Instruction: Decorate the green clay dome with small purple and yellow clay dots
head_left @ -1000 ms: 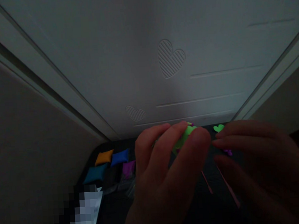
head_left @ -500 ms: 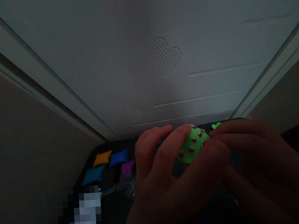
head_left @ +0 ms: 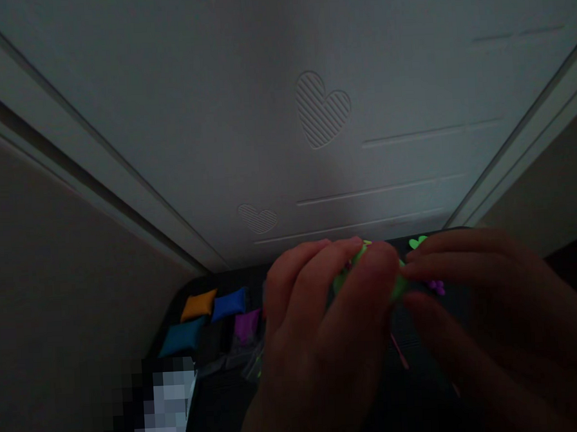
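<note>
A rounded piece of green clay (head_left: 399, 289) is held in my left hand (head_left: 318, 317), between its thumb and bent fingers. The thumb covers most of the front of the clay, so the purple dots on it are largely hidden. At the clay's right edge, the fingertips of my right hand (head_left: 480, 283) touch it, thumb below and index finger above. Whether a small bit also sits between those fingertips is too dark to tell. Behind the right fingers lie a cluster of small purple balls (head_left: 436, 287) and a bright green lobed shape (head_left: 418, 243).
On the dark tabletop (head_left: 221, 406) at left lie an orange packet (head_left: 199, 305), a blue packet (head_left: 229, 303), a teal packet (head_left: 182, 336) and a purple packet (head_left: 247, 326). A thin pink stick (head_left: 400, 352) lies below my hands. A white panel with heart reliefs (head_left: 322, 110) rises behind.
My left thumb has moved up and left over the green clay, hiding its dotted face. The purple balls and pink stick have come into sight. My right hand has stayed near the clay's edge.
</note>
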### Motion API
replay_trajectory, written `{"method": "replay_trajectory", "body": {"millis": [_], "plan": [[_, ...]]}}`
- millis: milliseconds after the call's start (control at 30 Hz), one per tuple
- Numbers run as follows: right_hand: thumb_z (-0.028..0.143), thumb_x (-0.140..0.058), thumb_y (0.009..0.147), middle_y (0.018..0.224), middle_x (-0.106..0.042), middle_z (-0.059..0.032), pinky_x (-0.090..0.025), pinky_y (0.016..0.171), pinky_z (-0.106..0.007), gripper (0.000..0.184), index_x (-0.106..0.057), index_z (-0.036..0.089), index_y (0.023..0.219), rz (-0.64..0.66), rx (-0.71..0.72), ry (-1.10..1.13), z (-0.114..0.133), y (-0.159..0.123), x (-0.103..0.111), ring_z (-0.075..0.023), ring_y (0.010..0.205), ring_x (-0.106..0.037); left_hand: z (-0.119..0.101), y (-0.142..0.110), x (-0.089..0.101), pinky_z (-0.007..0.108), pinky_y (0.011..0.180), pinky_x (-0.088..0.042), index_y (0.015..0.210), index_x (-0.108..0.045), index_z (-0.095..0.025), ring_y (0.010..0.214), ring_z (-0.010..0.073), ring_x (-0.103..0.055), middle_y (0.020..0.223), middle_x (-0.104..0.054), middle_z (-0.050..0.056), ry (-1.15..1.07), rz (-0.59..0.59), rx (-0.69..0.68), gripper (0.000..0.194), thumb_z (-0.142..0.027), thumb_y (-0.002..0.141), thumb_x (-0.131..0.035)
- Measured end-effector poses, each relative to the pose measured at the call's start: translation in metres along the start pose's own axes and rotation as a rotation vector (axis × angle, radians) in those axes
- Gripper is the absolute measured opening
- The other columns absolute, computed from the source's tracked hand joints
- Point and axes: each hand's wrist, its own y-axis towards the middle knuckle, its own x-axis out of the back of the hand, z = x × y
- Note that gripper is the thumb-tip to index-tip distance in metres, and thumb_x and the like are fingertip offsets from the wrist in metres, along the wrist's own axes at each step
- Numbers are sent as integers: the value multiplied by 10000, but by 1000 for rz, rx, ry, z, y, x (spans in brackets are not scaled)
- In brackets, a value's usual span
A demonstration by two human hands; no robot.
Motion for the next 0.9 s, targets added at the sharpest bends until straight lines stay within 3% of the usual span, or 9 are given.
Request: {"method": "replay_trajectory", "body": {"millis": [167, 400, 900], "plan": [[93, -573, 726, 1001, -542, -6, -467, 715, -226, 311, -555, 212, 1013, 41, 90, -11, -3, 2, 4, -109, 894, -541, 3, 1, 1, 367, 902, -470, 1191, -436, -213, 931, 189, -562, 1020, -627, 23, -98, 44, 23, 551, -191, 687, -659], [147, -631, 728, 1009, -548, 3, -410, 801, -302, 353, -535, 244, 1053, 56, 176, -221, -11, 0, -7, -138, 932, -514, 6, -2, 2, 366, 960, -412, 1384, -154, -249, 968, 177, -542, 1118, -597, 0, -149, 81, 17, 876, -117, 673, -649], [136, -634, 713, 944, -561, -9, -414, 743, -346, 270, -579, 211, 966, 52, 230, -218, -19, 1, -11, -155, 855, -526, 4, -6, 7, 381, 963, -398, 1375, -169, -267, 1030, 198, -494, 1117, -565, 10, -106, 203, 79, 816, -146, 698, -609]]}}
